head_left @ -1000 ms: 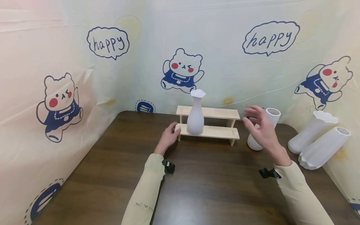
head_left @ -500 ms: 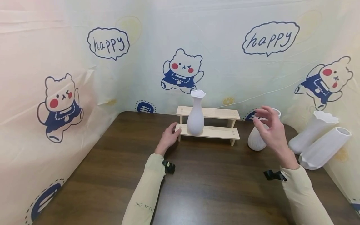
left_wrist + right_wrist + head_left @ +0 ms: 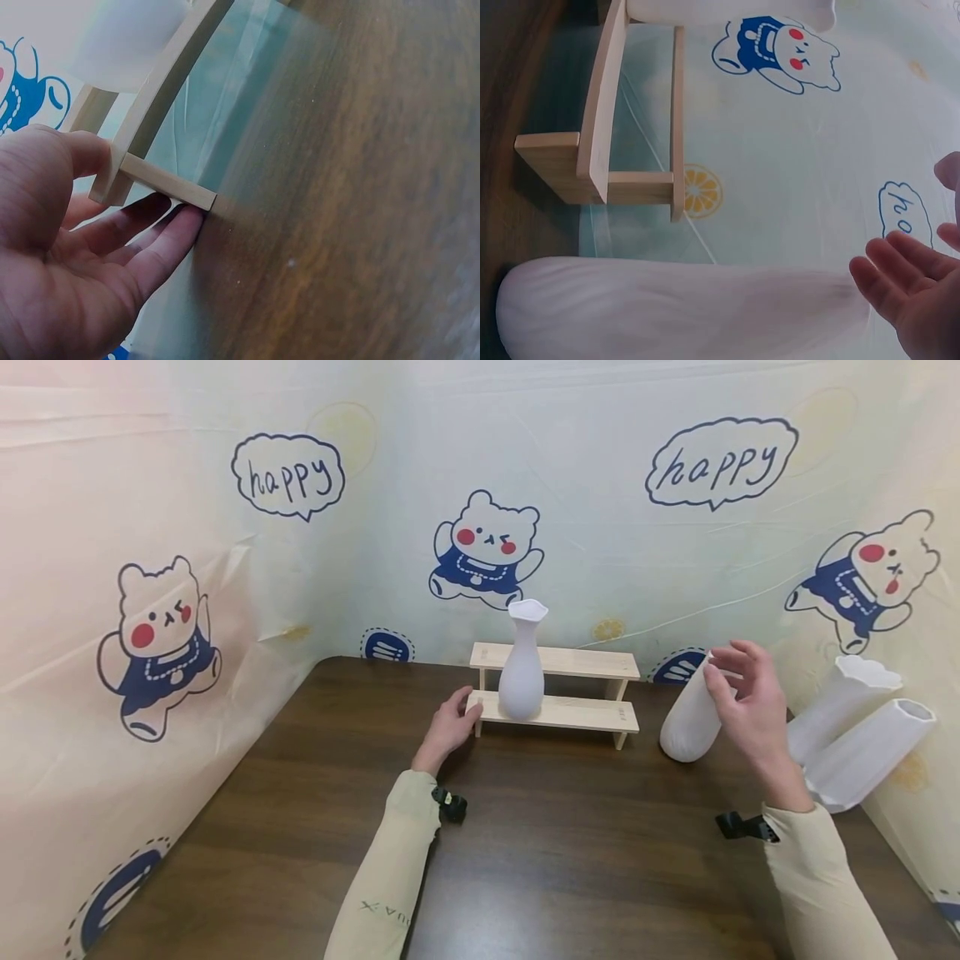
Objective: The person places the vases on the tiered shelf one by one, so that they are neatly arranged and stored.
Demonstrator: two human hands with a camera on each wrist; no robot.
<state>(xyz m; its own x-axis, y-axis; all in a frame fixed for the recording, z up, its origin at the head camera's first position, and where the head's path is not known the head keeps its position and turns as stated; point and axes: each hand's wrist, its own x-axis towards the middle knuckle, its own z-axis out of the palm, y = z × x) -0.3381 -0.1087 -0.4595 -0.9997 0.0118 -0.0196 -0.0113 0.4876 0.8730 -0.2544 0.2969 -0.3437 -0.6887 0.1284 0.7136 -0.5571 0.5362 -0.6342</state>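
My left hand (image 3: 450, 727) grips the left end of a two-step wooden display stand (image 3: 577, 712). In the left wrist view the thumb lies against the shelf end (image 3: 112, 174), and the fingers reach beneath it by the leg. On the lower step stands a white narrow-necked vase (image 3: 522, 681) with a wavy rim. Right of the stand, a tall white vase (image 3: 684, 727) stands on the table. My right hand (image 3: 750, 710) is beside its upper end, fingers loosely bent and apart; the right wrist view has the fingertips (image 3: 866, 274) near the vase mouth. Whether they touch is unclear.
Two more white vases stand close together at the far right: one with a scalloped rim (image 3: 862, 681), the other slanted-looking with an angular body (image 3: 877, 752). A printed cloth (image 3: 585, 552) hangs behind and beside the dark wooden table (image 3: 555, 860).
My right hand has moved rightward, from in front of the tall vase to the right side of its upper end. My left hand, the stand and the vases have stayed put.
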